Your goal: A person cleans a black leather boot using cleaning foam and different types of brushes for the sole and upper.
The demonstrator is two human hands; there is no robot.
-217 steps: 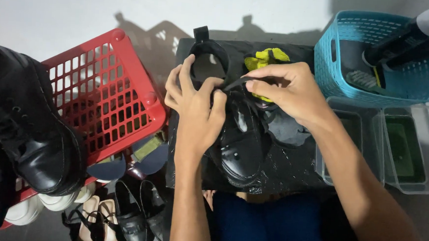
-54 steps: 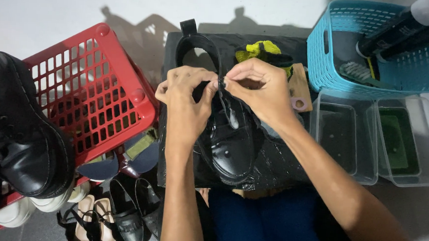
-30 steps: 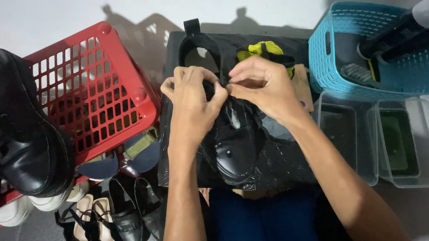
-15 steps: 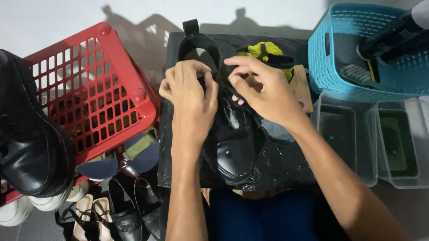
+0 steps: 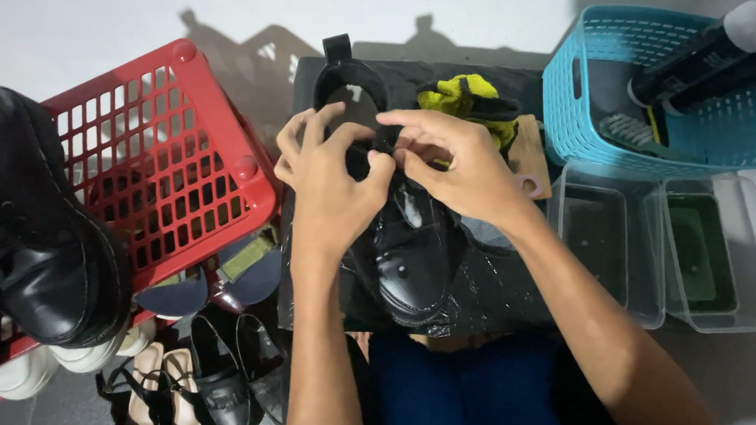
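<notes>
Resting at centre on a black plastic sheet (image 5: 495,288), a glossy black boot (image 5: 410,257) points its toe to 6 o'clock. The left hand (image 5: 332,180) and right hand (image 5: 454,160) meet over its upper, fingers pinched on what seems a lace. At 9 o'clock stands a red basket (image 5: 175,141) on the pale floor (image 5: 104,8); at 2 o'clock, a blue basket (image 5: 573,111); at 3 o'clock, clear tubs (image 5: 652,253).

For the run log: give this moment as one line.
left hand: on black boot, by laces | right hand: pinching at laces | boot: on black sheet | red basket: beside, on the person's left | blue basket: on their right
</notes>
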